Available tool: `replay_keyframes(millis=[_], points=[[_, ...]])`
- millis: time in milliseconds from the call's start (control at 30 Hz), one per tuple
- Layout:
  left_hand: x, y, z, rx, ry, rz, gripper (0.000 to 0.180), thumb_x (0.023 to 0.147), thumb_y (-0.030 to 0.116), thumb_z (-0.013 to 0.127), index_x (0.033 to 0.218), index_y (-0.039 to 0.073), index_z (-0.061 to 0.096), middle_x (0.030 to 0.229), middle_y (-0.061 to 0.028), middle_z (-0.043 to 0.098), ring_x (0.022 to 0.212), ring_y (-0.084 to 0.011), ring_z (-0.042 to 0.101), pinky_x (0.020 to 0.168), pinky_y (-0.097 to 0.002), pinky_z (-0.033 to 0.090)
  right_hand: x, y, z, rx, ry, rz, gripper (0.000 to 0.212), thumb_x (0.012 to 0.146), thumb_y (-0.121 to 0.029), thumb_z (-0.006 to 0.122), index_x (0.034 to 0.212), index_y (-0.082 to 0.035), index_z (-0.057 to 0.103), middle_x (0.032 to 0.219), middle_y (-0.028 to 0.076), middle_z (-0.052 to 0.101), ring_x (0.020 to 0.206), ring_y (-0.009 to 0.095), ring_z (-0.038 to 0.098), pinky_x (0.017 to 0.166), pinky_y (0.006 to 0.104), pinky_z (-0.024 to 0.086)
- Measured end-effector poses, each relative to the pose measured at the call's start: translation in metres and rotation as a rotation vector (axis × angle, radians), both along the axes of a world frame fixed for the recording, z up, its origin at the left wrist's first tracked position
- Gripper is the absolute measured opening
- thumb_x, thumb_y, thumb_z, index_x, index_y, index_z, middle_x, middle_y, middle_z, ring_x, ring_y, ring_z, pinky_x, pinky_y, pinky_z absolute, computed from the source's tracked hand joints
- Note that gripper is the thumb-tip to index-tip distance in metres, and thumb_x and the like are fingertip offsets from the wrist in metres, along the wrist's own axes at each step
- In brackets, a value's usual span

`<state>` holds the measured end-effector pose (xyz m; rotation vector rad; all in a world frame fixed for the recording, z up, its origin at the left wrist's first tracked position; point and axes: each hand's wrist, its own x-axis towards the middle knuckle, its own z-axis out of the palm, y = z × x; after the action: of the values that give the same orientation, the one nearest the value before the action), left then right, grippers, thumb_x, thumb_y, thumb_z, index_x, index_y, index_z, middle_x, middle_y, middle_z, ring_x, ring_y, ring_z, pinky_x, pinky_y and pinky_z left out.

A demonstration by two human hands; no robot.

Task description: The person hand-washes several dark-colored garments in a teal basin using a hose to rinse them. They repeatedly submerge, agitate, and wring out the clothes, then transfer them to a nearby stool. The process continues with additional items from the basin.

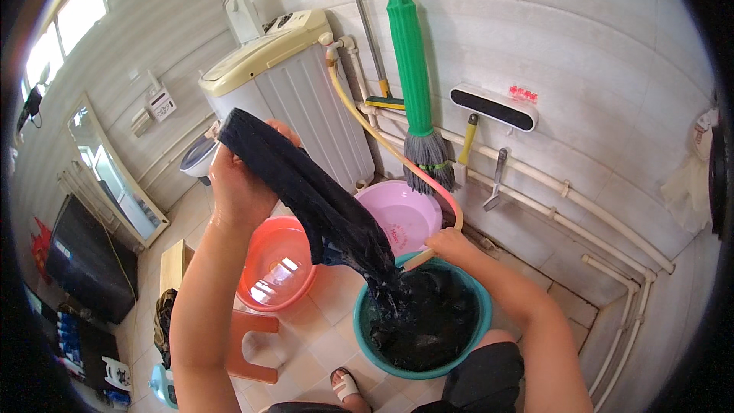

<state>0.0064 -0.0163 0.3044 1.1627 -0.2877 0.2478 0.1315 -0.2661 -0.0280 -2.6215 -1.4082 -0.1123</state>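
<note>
My left hand (237, 187) is raised and closed on the upper end of a dark, wet garment (317, 187). Its lower end hangs down into a teal basin (485, 320), which holds dark water or wet dark cloth; I cannot tell the two apart. At the basin's far rim, my right hand (449, 243) is wrapped round the end of a yellow-and-pink hose (365, 124). The hose's mouth points left toward the garment's lower part, where the wet cloth glistens. From a wall tap (330, 44) beside the washing machine, the hose curves down to my hand.
A pink basin (404, 214) and a red basin (277, 260) with water stand beyond and left. An orange stool (252, 356) is nearer. The washing machine (294, 99) stands against the wall. A green mop (417, 69), a brush (497, 180) and pipes (596, 218) line the right wall.
</note>
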Motion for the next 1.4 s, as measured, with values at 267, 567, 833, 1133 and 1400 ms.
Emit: replay_keyframes(millis=[267,567,833,1133,1400], points=[[0.003,0.004,-0.013,-0.012,0.052,-0.114,0.040,0.082,0.037,0.034,0.076,0.000,0.049,0.075,-0.0113,0.049,0.075,-0.0243,0.048,0.072,-0.0328,0.041,-0.003,0.016,0.045,0.288,0.097,-0.044,0.027,0.068,-0.005,0.060,0.095,-0.006,0.060,0.083,0.013,0.060,0.081,0.031,0.058,0.071,0.0402,0.046],[0.000,0.003,-0.005,0.074,0.010,-0.226,0.042,0.076,0.048,0.040,0.072,0.006,0.043,0.066,-0.0053,0.038,0.070,-0.0199,0.039,0.064,-0.0296,0.033,-0.017,0.001,-0.009,0.019,-0.104,0.067,0.007,0.067,-0.011,0.061,0.070,-0.006,0.057,0.067,0.013,0.057,0.065,0.030,0.060,0.060,0.0404,0.048],[0.012,0.005,-0.026,0.030,0.079,0.083,0.040,0.085,0.037,0.032,0.079,0.002,0.051,0.075,-0.0116,0.052,0.073,-0.0232,0.051,0.067,-0.0341,0.043,-0.024,0.018,0.033,0.360,-0.001,0.074,0.020,0.067,-0.008,0.062,0.087,-0.008,0.060,0.074,0.012,0.058,0.075,0.030,0.059,0.066,0.0384,0.047],[0.007,-0.009,-0.024,-0.151,0.212,0.317,0.033,0.086,0.033,0.039,0.086,0.003,0.053,0.080,-0.0106,0.057,0.077,-0.0244,0.054,0.071,-0.0362,0.044,-0.034,0.025,-0.020,0.291,-0.022,0.066,0.012,0.073,-0.019,0.062,0.078,-0.008,0.059,0.073,0.010,0.055,0.076,0.029,0.057,0.067,0.0395,0.044],[-0.018,-0.019,-0.006,-0.154,0.265,0.272,0.037,0.085,0.036,0.039,0.086,0.002,0.055,0.079,-0.0113,0.057,0.077,-0.0254,0.055,0.071,-0.0370,0.045,-0.029,0.020,-0.059,0.161,0.025,-0.078,0.022,0.067,-0.016,0.066,0.089,-0.011,0.063,0.079,0.010,0.055,0.082,0.029,0.055,0.073,0.0407,0.043]])
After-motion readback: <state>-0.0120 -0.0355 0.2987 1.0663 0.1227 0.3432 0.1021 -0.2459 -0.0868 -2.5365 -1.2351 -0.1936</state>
